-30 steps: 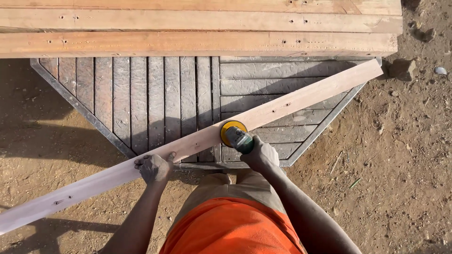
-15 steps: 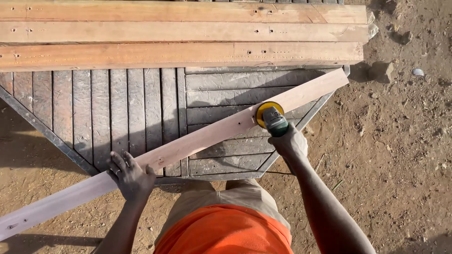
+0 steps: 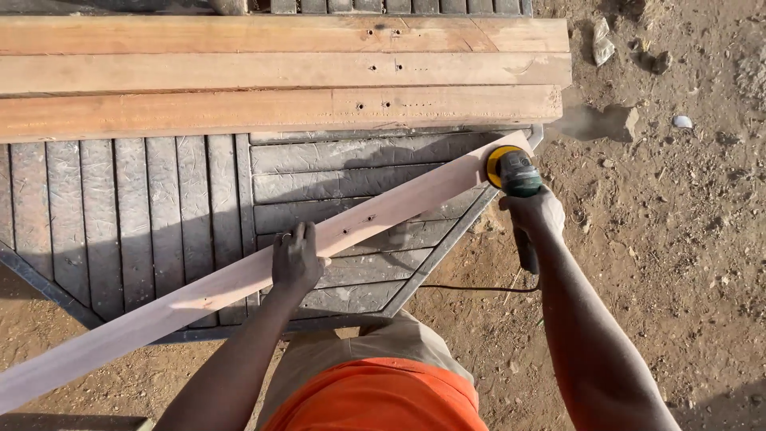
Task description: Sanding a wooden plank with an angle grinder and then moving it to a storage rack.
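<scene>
Across the grey slatted panel (image 3: 159,215) that serves as a counter, a long pale plank (image 3: 263,267) lies on a slant, its near end low at the left of the view and its far end up at the right, close to the panel's angled corner. At that far end sits a green power sander (image 3: 517,179) with a yellow round pad, the pad pressing against the plank's last stretch. The right hand (image 3: 533,214) is wrapped tight around the sander's body and handle, fingers closed on it (the handle shows dark below the wrist). A thin black cord (image 3: 479,288) runs from the tool across the dirt toward the panel's edge.

Midway along the plank, the left hand (image 3: 296,259) lies flat on top of the wood, palm down, fingers spread a little and curling over the far edge, so it presses the plank rather than gripping it all round. Both arms are bare.

Beyond the panel, three longer reddish boards (image 3: 279,72) lie side by side, parallel to the top of the view, with small holes in them. Sandy ground (image 3: 678,263) with scattered stones lies to the right. An orange garment (image 3: 375,399) and tan trousers show at the bottom.
</scene>
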